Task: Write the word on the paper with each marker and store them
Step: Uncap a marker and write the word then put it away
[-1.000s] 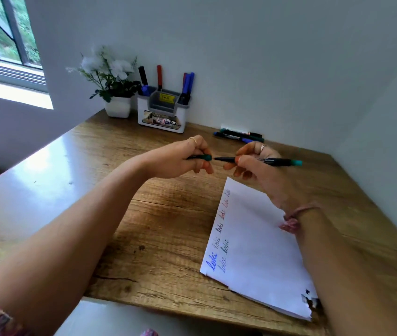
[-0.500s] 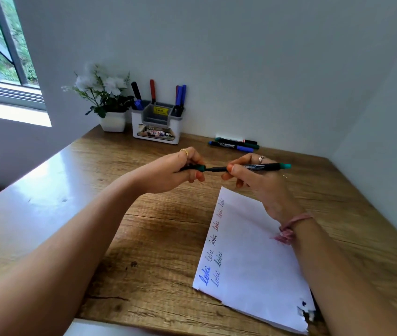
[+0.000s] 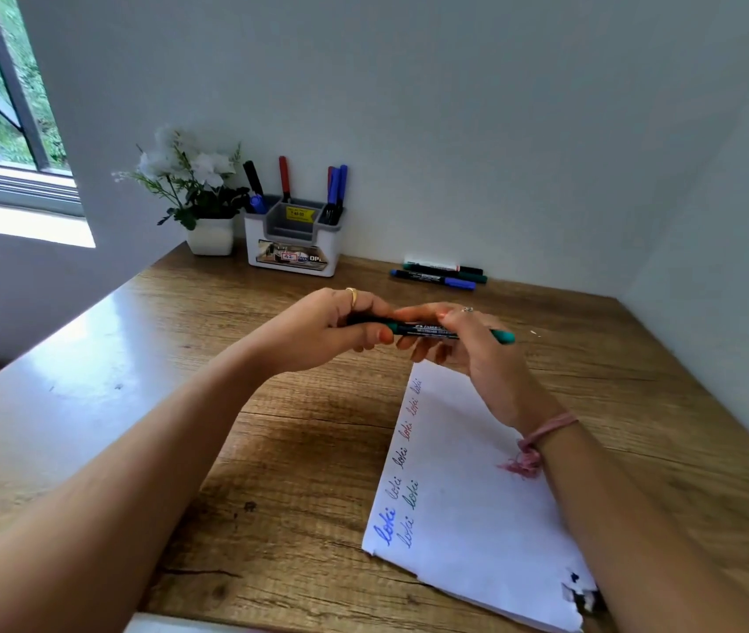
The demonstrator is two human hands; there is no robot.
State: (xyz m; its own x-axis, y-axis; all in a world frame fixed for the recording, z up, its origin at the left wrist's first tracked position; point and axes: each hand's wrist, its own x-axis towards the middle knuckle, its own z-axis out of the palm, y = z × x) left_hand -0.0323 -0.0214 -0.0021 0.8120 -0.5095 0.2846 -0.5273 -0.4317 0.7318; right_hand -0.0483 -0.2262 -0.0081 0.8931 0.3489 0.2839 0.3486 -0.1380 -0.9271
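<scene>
Both hands meet above the wooden table [image 3: 272, 450], just past the top edge of the paper [image 3: 468, 486]; the left hand [image 3: 322, 331] has its fingers [image 3: 370, 335] curled tight around the left end of a green marker [image 3: 427, 331]; the right hand [image 3: 464, 344] has its fingers [image 3: 422, 312] closed around the marker's dark middle, and the green tail end sticks out to the right; the two hands touch each other at the marker; I cannot tell if the cap is fully on.

The paper lies flat on the table under the right wrist; the word "loki" is written down its left side many times, in blue, dark, green and red; its near corner is torn.

At the back by the wall stands a white marker holder [image 3: 292, 249] with black, red and blue markers standing in it; just beside it on the left is a small white pot of white flowers [image 3: 194, 194]; to the right, three more markers [image 3: 438, 274] lie flat on the table, close together.
</scene>
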